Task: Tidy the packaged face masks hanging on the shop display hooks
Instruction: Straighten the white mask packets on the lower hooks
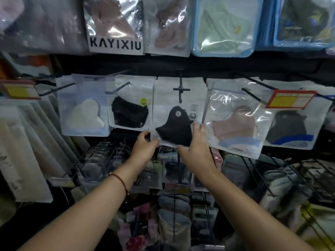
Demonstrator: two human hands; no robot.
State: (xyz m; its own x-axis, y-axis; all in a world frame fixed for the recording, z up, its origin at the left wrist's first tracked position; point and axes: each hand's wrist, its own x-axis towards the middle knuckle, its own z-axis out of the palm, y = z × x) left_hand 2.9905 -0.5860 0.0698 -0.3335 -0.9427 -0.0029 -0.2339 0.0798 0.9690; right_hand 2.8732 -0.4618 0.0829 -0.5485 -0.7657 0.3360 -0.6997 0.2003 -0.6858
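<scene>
Both hands are on the centre pack, the one hanging from the black hook at 12 o'clock in the middle row.

Left hand pinches the pack's lower left corner, thumb on the front, fingers curled behind. Right hand holds the lower right edge, fingers up along the side, thumb under the bottom edge. My read: gripping both lower corners lets the person square the pack on the hook and line it up with the stack behind it. The bottom edge looks pulled slightly toward the camera, so probably mid-straighten.

The pack is a white pouch with a black mask showing in front, with a small round white valve or button near its top. Small printed icons sit at the pack's 2 o'clock. More white packs hang behind it on the same hook.

Neighbours:
- black-mask pack touching at 9 o'clock, green sticker on it.
- white-mask pack further at 9 o'clock.
- pink-mask pack at 3 o'clock, glossy; its left edge is just beside the right hand's fingers and it hangs lower and tilted.
- yellow price tag at 2 o'clock.

The pink one looks like the next to need straightening. The upper row, KAYIXIU pack included, is untouched.
</scene>
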